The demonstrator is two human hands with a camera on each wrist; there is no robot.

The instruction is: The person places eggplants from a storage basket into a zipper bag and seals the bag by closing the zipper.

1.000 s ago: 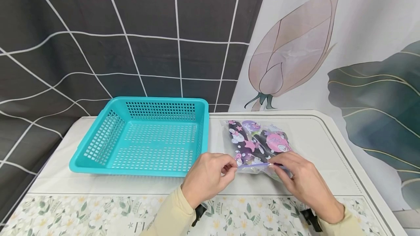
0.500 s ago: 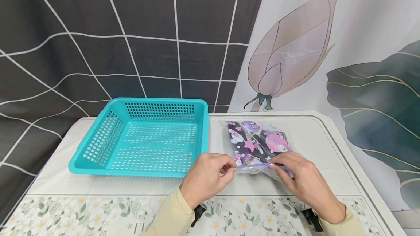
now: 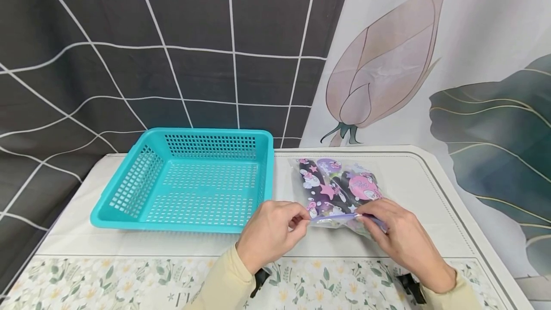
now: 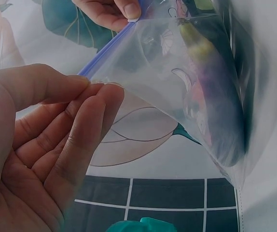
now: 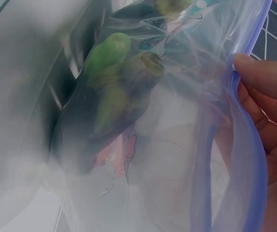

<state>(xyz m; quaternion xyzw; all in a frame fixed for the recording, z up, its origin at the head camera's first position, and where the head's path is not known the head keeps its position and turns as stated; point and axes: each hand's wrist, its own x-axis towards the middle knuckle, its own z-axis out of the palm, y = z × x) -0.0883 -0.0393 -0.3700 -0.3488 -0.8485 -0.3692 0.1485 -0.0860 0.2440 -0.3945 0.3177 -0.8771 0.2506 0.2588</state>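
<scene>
A clear zip bag (image 3: 327,190) with cartoon prints in pink, black and purple lies on the table to the right of the basket. Inside it, the left wrist view shows a dark purple eggplant (image 4: 220,106). In the right wrist view, dark vegetables with green ends (image 5: 124,92) and a bright green piece (image 5: 110,50) press against the plastic. My left hand (image 3: 272,231) pinches the left end of the purple zip strip (image 3: 333,218). With thumb and fingers, my right hand (image 3: 402,236) pinches a small white slider (image 5: 233,62) on that strip. Beyond the slider the strip's two edges stand apart.
A turquoise perforated basket (image 3: 206,190) stands left of the bag, its near right corner close to my left hand. A white table cover (image 3: 430,195) with a floral front band (image 3: 129,281) lies beneath. Behind hang a dark grid curtain (image 3: 193,75) and a flower-printed one (image 3: 387,71).
My right hand has shifted slightly to the right along the zip strip, with the slider in its pinch. The left hand, bag and basket stay in place.
</scene>
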